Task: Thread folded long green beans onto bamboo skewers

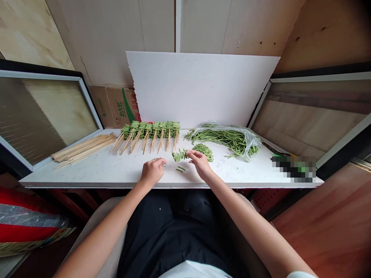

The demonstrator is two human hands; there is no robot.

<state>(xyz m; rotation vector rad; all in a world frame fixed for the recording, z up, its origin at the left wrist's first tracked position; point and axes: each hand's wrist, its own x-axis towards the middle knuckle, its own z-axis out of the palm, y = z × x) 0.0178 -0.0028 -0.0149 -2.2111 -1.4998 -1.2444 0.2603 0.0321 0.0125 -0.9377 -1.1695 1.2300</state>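
Observation:
A row of cut green bean pieces (179,155) hangs threaded side by side between my two hands, above the white table. My left hand (153,170) is closed at the left end of this row, its fingers wrapped round the bamboo skewer, which barely shows. At the right end, my right hand (199,161) pinches a green bean piece with thumb and forefinger against the row. Behind my right hand lies a heap of cut green beans (207,151). Two loose bean pieces (180,169) rest on the table below the row.
Bundles of finished bean skewers (166,129) line the back of the table (95,173). Bare bamboo skewers (84,148) lie at the left. Long green beans (223,139) spill from a clear plastic bag (251,141). A white board (203,88) and a cardboard box (111,106) stand behind.

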